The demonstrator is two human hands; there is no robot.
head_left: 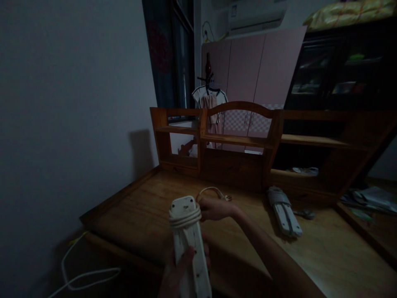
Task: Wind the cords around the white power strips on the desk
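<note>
My left hand [181, 271] is closed round the near end of a white power strip [187, 244], thumb on top, holding it above the front edge of the wooden desk [145, 215]. Its white cord [185, 218] is wound several turns around the strip's far end. My right hand [214, 208] is closed on the loose end of that cord, which loops up to the plug [227, 198] just beyond my fingers.
A second white power strip [283, 211] with its cord wrapped around it lies on the desk to the right, a plug beside it. A wooden shelf unit [238, 140] stands along the desk's back. A white cable [83, 275] trails on the floor at left, near the wall.
</note>
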